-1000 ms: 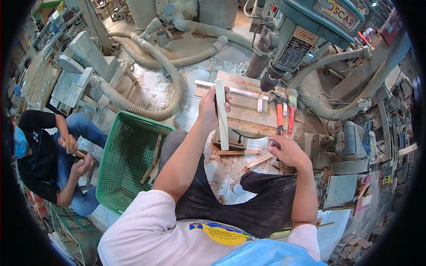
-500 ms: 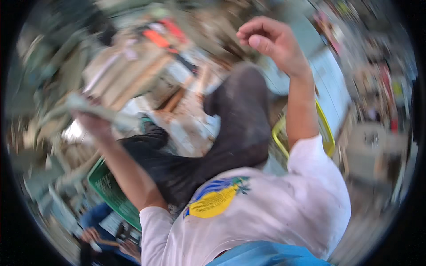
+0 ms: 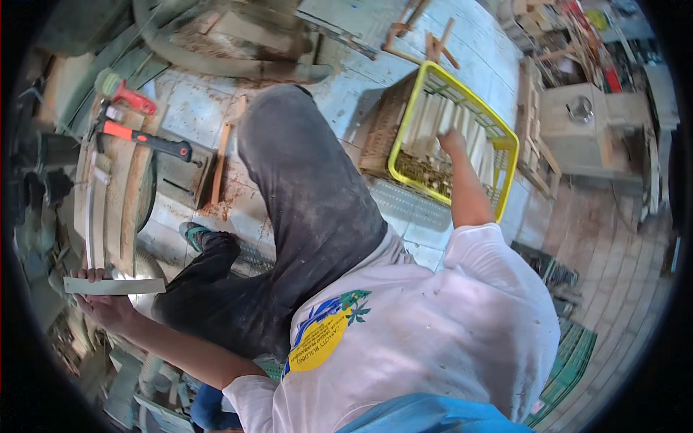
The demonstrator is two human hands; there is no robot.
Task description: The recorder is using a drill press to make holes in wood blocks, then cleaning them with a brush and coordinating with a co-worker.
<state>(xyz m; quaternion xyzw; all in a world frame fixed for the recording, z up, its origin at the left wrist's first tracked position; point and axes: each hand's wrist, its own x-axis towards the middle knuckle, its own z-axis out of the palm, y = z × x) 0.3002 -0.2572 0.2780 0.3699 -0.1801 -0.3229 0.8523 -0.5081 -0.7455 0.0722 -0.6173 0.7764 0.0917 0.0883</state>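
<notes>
My left hand [image 3: 108,310] is closed round a short, flat, pale wooden slat [image 3: 141,286] and holds it level beside a workbench at the left. At the right, my right hand [image 3: 452,141] reaches down into a yellow-rimmed plastic basket [image 3: 426,186]. Pale wooden slats [image 3: 473,141] stand packed side by side in it. The fingers of that hand are curled against the slats and seem to grip one; their tips are partly hidden.
A hammer [image 3: 148,141] with an orange and black handle lies on the wooden bench [image 3: 133,195], near a red-handled tool [image 3: 133,97]. A thick hose [image 3: 209,63] crosses the floor ahead. Green crates [image 3: 570,364] are stacked at the lower right. A wooden frame [image 3: 433,43] stands beyond the basket.
The view has swung right and sharpened. My right hand, raised with nothing in it before, has gone down into the yellow basket. My left hand still holds the slat.
</notes>
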